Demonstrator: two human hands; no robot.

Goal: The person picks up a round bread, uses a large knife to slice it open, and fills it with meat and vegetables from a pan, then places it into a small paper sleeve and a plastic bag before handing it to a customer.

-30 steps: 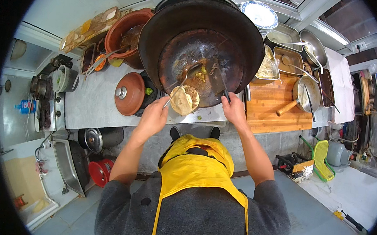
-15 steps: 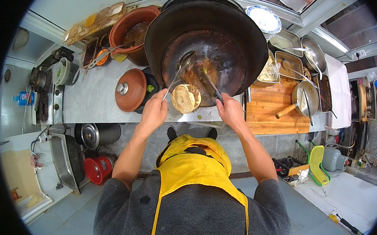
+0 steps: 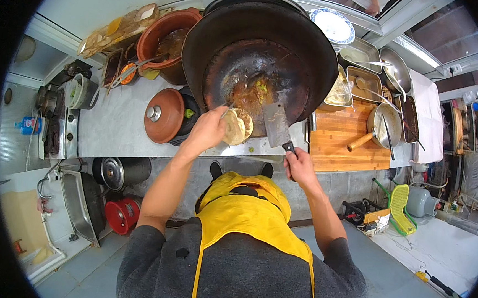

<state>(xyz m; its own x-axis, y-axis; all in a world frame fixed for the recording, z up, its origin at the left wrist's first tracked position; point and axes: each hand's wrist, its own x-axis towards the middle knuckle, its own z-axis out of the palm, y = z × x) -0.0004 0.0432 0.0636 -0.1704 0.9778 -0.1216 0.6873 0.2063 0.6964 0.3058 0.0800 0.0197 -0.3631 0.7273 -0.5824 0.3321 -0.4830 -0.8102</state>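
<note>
Cleaver [image 3: 276, 125] gripped by right hand [image 3: 299, 165], blade over wok [image 3: 259, 62] rim at 6 o'clock. Left hand [image 3: 210, 130] holds flat round bread [image 3: 235, 127] with thin utensil, at 9 o'clock of cleaver.

Hands: two, the left hand [image 3: 210, 130] on a ladle handle, the right hand [image 3: 299, 165] gripping a cleaver [image 3: 276, 125]
Woks: one large black wok [image 3: 259, 56], just beyond both grips
Clay lids: one brown lid [image 3: 163, 116], left of the left grip
Clay pots: one [image 3: 166, 39], further left and beyond
Cutting boards: one wooden board [image 3: 342, 142], right of the right grip
Metal trays: two [image 3: 363, 80]
</note>
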